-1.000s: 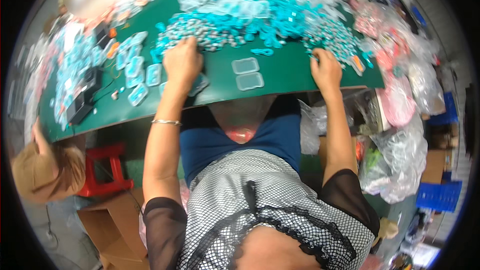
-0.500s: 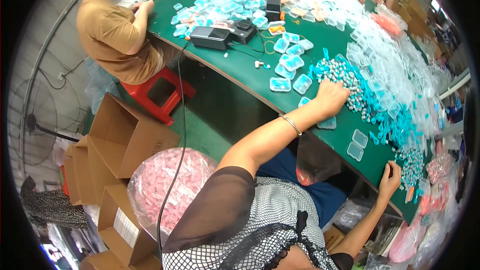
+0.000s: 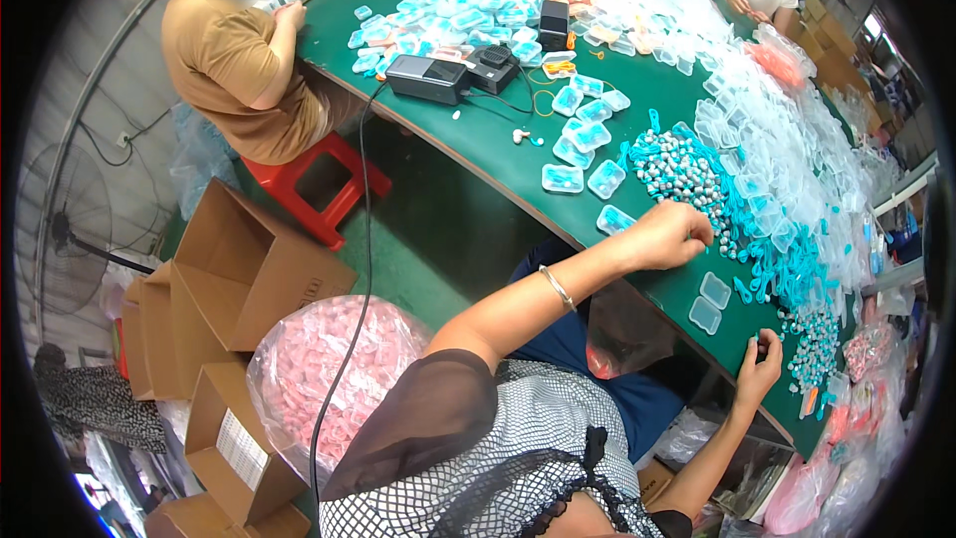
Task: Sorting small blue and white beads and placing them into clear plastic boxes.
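My left hand (image 3: 672, 236), a bangle on its wrist, hovers over the green table (image 3: 662, 284) with its fingers curled into a pinch. What it pinches, if anything, is hidden. Just beyond it lies a heap of teal and silver earphones (image 3: 682, 174) with teal cords. My right hand (image 3: 760, 369) is at the table's near edge, its fingers bent together; I cannot make out anything between them. Between the hands an open clear plastic case (image 3: 709, 304) lies flat. Beside my left hand are several closed cases (image 3: 581, 134) with teal contents.
Loose clear cases (image 3: 782, 154) pile up along the far right. Black devices (image 3: 428, 78) with a cable stand further left, near filled cases (image 3: 468, 10). A person on a red stool (image 3: 314, 194) sits at left; another works across the table. Cartons (image 3: 249, 269) and a pink-filled bag (image 3: 334, 369) flank me.
My left hand has drawn back from the earphone heap toward me, closer to the open case. My right hand has shifted slightly left. The person across has brought both hands together.
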Available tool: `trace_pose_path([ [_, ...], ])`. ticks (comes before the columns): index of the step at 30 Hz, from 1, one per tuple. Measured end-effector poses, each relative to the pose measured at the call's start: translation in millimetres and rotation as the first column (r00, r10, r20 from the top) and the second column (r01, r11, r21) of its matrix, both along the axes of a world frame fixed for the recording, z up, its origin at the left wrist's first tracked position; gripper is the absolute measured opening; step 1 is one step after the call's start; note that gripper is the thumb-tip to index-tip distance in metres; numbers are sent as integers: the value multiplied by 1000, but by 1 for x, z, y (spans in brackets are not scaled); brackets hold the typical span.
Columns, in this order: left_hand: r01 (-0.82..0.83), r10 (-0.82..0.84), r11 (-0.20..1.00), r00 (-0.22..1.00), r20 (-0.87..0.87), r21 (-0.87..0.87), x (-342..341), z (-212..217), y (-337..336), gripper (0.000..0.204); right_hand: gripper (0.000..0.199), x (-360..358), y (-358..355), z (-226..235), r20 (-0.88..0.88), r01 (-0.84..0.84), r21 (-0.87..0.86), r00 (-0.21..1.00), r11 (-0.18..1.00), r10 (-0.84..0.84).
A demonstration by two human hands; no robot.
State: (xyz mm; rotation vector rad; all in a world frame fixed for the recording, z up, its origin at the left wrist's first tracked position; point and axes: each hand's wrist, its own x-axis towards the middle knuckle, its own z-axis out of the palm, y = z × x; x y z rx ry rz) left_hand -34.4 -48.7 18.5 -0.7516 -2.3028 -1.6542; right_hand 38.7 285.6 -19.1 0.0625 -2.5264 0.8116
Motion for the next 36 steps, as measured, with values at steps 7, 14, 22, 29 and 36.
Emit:
trace_pose_path([
  [7, 18, -17, 1000, 999, -43, 7, 37, -8, 36, 17, 13, 9, -11, 5, -54, 1, -114, 999, 993, -7],
  [14, 1, 5, 998, 995, 99, -63, 51, -4, 33, 12, 10, 3, -90, 33, -69, -224, -238, 974, 945, 214],
  [22, -140, 111, 957, 986, -125, -256, 65, -18, 63, 10, 10, 17, -100, 30, -1, -187, 71, 982, 980, 188],
  [29, -129, 97, 919, 990, -104, -371, 64, -18, 59, 14, 7, 12, -99, 35, -42, -235, 225, 967, 946, 250],
  [36, -42, 54, 940, 998, 26, -338, 67, -6, 53, 33, 15, -54, -75, 43, -18, -182, 256, 981, 949, 193],
])
